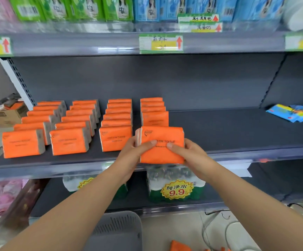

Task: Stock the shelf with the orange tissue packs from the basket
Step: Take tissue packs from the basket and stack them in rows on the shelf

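An orange tissue pack [162,153] stands upright at the front edge of the dark shelf [237,129], at the head of the fourth row. My left hand [135,154] grips its left side and my right hand [188,153] grips its right side, thumbs on the front face. Behind it the fourth row [154,113] holds several packs. Three full rows [71,127] of orange packs stand to the left. The grey basket [118,230] sits on the floor below, partly hidden by my left arm. Loose orange packs [179,246] lie at the bottom edge.
The upper shelf [92,42] carries green and blue packs and price labels. Blue-yellow packets [294,113] lie at the shelf's far right. Bottled water packs [176,185] with a 9.9 sticker sit on the shelf below. A cardboard box [7,113] stands at the left; cables [219,225] trail on the floor.
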`<action>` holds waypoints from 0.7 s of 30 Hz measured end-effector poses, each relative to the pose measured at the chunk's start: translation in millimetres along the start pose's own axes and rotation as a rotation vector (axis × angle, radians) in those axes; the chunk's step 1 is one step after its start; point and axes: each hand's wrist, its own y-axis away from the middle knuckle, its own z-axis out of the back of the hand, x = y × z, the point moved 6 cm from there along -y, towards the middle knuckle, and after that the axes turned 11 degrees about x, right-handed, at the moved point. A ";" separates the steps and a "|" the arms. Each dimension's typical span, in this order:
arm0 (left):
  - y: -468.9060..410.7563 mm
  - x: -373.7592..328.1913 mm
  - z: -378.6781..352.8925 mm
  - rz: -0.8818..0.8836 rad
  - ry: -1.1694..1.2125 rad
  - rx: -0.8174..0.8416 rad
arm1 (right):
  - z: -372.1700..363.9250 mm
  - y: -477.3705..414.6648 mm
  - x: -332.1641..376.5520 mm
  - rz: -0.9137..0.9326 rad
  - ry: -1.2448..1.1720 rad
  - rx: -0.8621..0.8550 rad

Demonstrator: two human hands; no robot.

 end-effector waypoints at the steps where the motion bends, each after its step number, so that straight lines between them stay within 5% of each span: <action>1: -8.2 -1.7 -2.5 -0.009 -0.004 0.012 | 5.1 -5.6 1.5 0.012 -0.032 0.002; 11: -72.6 5.8 6.1 -0.084 -0.110 -0.173 | 48.3 -68.7 -0.4 0.058 0.004 -0.081; 21: -108.0 25.0 25.3 -0.155 -0.160 -0.187 | 52.9 -119.8 -21.0 0.070 0.039 -0.074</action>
